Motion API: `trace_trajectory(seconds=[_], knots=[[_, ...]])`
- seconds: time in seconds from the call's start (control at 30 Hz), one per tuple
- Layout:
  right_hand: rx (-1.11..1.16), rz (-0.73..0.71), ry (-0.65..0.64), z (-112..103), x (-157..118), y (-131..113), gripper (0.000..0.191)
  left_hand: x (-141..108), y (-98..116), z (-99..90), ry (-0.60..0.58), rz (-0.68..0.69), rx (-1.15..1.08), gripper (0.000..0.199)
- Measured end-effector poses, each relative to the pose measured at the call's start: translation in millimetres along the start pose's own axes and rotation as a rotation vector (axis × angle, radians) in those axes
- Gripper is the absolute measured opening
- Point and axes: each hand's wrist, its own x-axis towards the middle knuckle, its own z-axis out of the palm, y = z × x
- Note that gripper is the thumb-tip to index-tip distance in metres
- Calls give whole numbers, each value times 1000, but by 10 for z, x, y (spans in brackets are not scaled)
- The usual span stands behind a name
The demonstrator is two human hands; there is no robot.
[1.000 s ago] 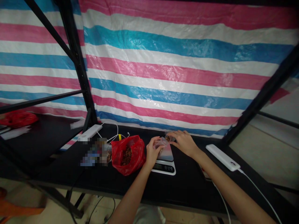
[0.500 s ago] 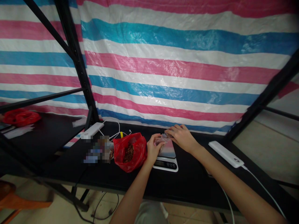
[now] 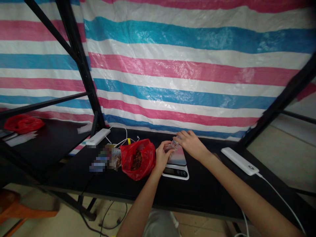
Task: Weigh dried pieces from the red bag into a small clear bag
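Above a white kitchen scale (image 3: pixel 175 171) with a shiny top plate, both my hands are on a small clear plastic bag (image 3: pixel 172 146). My left hand (image 3: pixel 163 154) is closed on the bag's left side. The fingers of my right hand (image 3: pixel 189 141) pinch the bag near its upper edge. Something brownish shows low in the bag, partly hidden by my left hand. Just left of my left wrist stands an open red plastic bag (image 3: pixel 148 161), holding many small brown pieces (image 3: pixel 137 160).
Left of the red bag lie a filled clear packet (image 3: pixel 116 161) and blurred items. White power strips lie at the left (image 3: pixel 98 137) and right (image 3: pixel 239 161) of the black table (image 3: pixel 197 191). Black frame posts and a striped sheet (image 3: pixel 172 75) stand behind. Another red bag (image 3: pixel 24 123) lies far left.
My right hand has shifted slightly left, its fingers still at the clear bag's upper edge. My left hand keeps its hold; the view has tilted a little.
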Motion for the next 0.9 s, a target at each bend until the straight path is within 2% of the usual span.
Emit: trace_trajectory(seconds=[0.1,0.2,0.33,0.43,0.5,0.6,0.7,0.77,0.9], knots=[[19,68,27,21,-62,13,29,5,24,-33,-29,33,77,32],[121,257,89,166,-215,18,28,7,9,-47,-89,71,206,26],[377,724,133,637,-562,-59,30,-11,-69,-26,-214,85,307,20],[612,929,116,1070,-849,-190,33,-34,-107,3,-285,93,325,24],[708,998,135,1303,-1002,-285,36,-46,-95,13,-285,117,327,28],[797,1033,176,1510,-1136,-390,41,-57,-44,-8,-196,167,336,26],[790,1024,170,1569,-1171,-432,41,-74,-29,-86,-54,203,368,22],[771,1029,122,1565,-1162,-443,41,-98,-55,-165,34,215,404,22],[767,1019,28,1530,-1135,-469,52,-165,-117,-305,120,205,485,22]])
